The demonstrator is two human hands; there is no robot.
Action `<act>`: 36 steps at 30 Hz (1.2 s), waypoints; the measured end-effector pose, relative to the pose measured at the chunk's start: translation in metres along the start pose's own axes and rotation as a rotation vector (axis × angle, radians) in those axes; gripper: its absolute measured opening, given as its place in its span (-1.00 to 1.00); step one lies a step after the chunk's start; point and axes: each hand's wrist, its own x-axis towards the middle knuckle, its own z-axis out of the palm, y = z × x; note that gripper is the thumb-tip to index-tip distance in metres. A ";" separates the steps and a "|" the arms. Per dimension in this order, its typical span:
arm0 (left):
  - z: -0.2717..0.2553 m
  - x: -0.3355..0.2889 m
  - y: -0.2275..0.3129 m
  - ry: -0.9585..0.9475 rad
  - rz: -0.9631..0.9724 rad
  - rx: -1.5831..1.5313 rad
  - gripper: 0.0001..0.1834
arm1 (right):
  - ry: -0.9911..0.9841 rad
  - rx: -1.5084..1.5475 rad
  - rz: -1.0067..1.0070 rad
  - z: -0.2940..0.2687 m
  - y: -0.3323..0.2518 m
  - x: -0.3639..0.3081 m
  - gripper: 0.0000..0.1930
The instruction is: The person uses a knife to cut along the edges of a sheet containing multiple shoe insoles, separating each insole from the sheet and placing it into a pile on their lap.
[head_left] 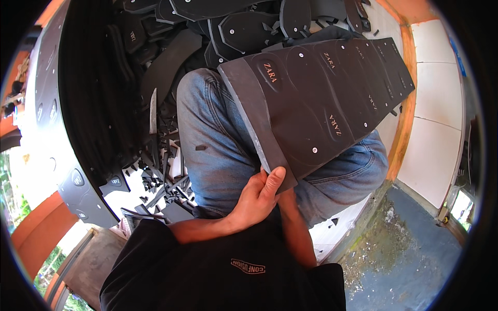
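A wide black foam sheet (306, 103) lies slanted across my lap, with insole shapes, small white dots and orange lettering pressed into it. My left hand (254, 199) grips its near corner, thumb on top and fingers curled underneath. Just right of it, my right hand (285, 198) is at the same corner; its fingers are hidden under the sheet and behind the left hand. A knife (153, 113) stands blade up among black scraps left of my knee, apart from both hands.
Cut black soles (249, 28) are heaped beyond my knees. Thin foam offcuts (166, 176) litter the floor on the left. A tall stack of black sheets (98, 103) rises at far left. An orange-edged, white-tiled ledge (430, 114) runs along the right, above a stained grey floor (399, 254).
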 end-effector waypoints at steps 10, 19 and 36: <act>0.001 0.001 -0.006 -0.049 -0.040 0.011 -0.57 | 0.142 0.195 -0.001 0.024 0.031 -0.004 -0.70; 0.001 -0.002 0.003 0.005 -0.050 0.010 -0.59 | -0.052 0.101 -0.039 0.001 0.008 0.044 -0.75; -0.017 -0.050 0.011 -0.197 -0.062 0.236 -0.62 | -0.259 0.236 0.316 0.029 -0.028 0.189 -0.83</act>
